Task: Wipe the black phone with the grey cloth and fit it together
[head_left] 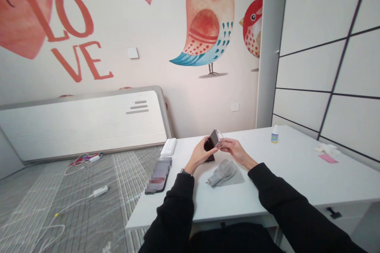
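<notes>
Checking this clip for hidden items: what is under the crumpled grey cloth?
White table shows around the grey cloth; anything beneath its folds is covered, so I cannot tell.

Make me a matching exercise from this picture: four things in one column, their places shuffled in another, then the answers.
Things
1. Dark rectangular phone-like device
2. Rumpled grey cloth
3. Small white bottle with blue-and-yellow label
4. Flat pink rectangular piece

Places
A. On the white flat-topped table, between the black sleeves
B. Lying beside crumpled white material
C. Held in the bare left hand
D. Standing upright near the table's far edge

Pairs: 1-C; 2-A; 3-D; 4-B
</notes>
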### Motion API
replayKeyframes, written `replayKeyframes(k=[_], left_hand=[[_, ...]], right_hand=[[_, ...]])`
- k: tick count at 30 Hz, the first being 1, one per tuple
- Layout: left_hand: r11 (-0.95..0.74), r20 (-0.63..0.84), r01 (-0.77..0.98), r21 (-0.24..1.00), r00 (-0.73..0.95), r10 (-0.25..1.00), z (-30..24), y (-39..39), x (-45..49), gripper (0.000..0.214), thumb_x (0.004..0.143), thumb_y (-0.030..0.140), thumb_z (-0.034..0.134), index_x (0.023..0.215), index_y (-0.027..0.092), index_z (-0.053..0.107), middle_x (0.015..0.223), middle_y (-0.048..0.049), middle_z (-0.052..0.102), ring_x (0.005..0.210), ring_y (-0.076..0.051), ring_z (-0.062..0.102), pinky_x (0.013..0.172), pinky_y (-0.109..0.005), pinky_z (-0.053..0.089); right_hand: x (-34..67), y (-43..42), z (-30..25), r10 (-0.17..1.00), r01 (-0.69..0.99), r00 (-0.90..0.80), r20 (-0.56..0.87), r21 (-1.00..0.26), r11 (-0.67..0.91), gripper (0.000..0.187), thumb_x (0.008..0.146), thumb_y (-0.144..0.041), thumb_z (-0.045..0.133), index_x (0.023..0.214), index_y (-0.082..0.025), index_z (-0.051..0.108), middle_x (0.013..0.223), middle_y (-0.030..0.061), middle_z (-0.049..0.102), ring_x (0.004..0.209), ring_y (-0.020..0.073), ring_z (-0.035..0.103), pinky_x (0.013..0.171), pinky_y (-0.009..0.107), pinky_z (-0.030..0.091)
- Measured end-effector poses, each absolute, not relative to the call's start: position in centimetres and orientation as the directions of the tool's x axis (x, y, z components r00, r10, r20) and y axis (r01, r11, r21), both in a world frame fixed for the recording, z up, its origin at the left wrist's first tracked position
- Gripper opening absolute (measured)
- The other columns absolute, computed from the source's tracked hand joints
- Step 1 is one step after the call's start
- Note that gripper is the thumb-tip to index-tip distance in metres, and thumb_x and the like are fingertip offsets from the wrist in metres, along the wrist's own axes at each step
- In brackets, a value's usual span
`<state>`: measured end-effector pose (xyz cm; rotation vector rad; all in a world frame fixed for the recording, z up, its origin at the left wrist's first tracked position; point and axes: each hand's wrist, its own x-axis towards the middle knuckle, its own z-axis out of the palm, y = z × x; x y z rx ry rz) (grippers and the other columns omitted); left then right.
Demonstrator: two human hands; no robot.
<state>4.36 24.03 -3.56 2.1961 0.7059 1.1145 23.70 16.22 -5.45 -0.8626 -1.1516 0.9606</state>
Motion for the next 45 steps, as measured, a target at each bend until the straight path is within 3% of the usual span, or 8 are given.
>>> replayKeyframes(k=[8,16,20,26,33,38,41,45], left_hand=[[-0.644,0.544,0.116,0.756,0.435,0.718,-3.7,24.0,4.9,0.047,0.084,0.051,0.071,0.122,0.025,0.065,0.090,-0.0016,0.070,0.073,-0.017,0.061,0.070,-0.029,0.047],[-0.645,0.602,0.076,0.761,0.288,0.744,-3.8,23.3,5.9,0.058,0.062,0.046,0.091,0.111,0.024,0.068,0.113,-0.0083,0.070,0.111,-0.029,0.061,0.103,-0.042,0.043],[-0.604,0.601,-0.049,0.795,0.193,0.776,-3.4,23.1,5.9,0.052,0.072,0.046,0.085,0.113,0.023,0.063,0.114,-0.0074,0.067,0.114,-0.026,0.061,0.107,-0.042,0.042],[-0.363,0.410,-0.267,0.893,0.149,0.900,-2.9,24.4,4.9,0.038,0.099,0.051,0.056,0.116,0.017,0.059,0.092,-0.0008,0.063,0.068,-0.012,0.059,0.066,-0.030,0.053],[0.033,0.112,-0.383,0.923,0.351,0.930,-3.1,24.7,4.9,0.045,0.100,0.059,0.051,0.106,0.016,0.061,0.075,0.0041,0.057,0.050,-0.005,0.045,0.045,-0.020,0.040],[0.278,-0.070,-0.364,0.889,0.493,0.867,-3.1,24.6,4.4,0.046,0.100,0.060,0.051,0.101,0.015,0.062,0.071,0.0050,0.055,0.048,-0.005,0.043,0.042,-0.018,0.037],[0.365,-0.117,-0.368,0.855,0.549,0.828,-2.8,24.7,4.0,0.046,0.099,0.060,0.051,0.100,0.015,0.061,0.072,0.0045,0.055,0.049,-0.005,0.043,0.042,-0.018,0.037],[0.416,-0.126,-0.398,0.818,0.582,0.803,-2.7,24.8,3.9,0.043,0.099,0.058,0.053,0.100,0.015,0.062,0.074,0.0039,0.057,0.051,-0.006,0.046,0.045,-0.019,0.041]], right_hand=[[24.6,16.8,-5.6,0.929,-0.021,0.142,0.343,-0.937,0.349,0.026,0.092,-0.040,0.071,0.100,-0.015,0.071,0.087,0.0043,0.075,0.080,0.0182,0.072,0.081,0.037,0.059],[24.7,18.5,-7.7,0.901,0.131,0.288,0.324,-0.945,0.298,0.024,0.101,-0.039,0.063,0.102,-0.015,0.067,0.091,0.0022,0.070,0.074,0.0143,0.067,0.071,0.032,0.059],[25.9,19.6,-9.2,0.846,0.203,0.439,0.303,-0.951,0.235,0.028,0.102,-0.039,0.061,0.114,-0.015,0.065,0.100,0.0044,0.069,0.078,0.0155,0.067,0.070,0.033,0.059],[30.0,19.4,-10.0,0.754,0.372,0.560,0.343,-0.917,0.141,0.033,0.100,-0.032,0.064,0.128,-0.017,0.059,0.122,0.0092,0.066,0.098,0.0223,0.068,0.087,0.043,0.059],[30.7,19.3,-8.6,0.732,0.550,0.435,0.524,-0.799,0.245,0.032,0.097,-0.033,0.068,0.125,-0.019,0.064,0.143,0.0110,0.055,0.129,0.0307,0.054,0.108,0.056,0.045],[29.9,19.0,-7.9,0.782,0.530,0.348,0.517,-0.797,0.290,0.027,0.095,-0.033,0.070,0.118,-0.018,0.067,0.142,0.0104,0.056,0.128,0.0299,0.054,0.110,0.056,0.042],[28.9,18.2,-7.0,0.822,0.488,0.262,0.506,-0.804,0.340,0.019,0.092,-0.033,0.072,0.102,-0.017,0.070,0.140,0.0102,0.059,0.129,0.0295,0.054,0.111,0.055,0.040],[25.7,15.0,-5.8,0.874,0.424,0.047,0.484,-0.802,0.421,0.016,0.089,-0.032,0.066,0.079,-0.021,0.073,0.117,0.0095,0.072,0.111,0.0283,0.065,0.101,0.045,0.048]])
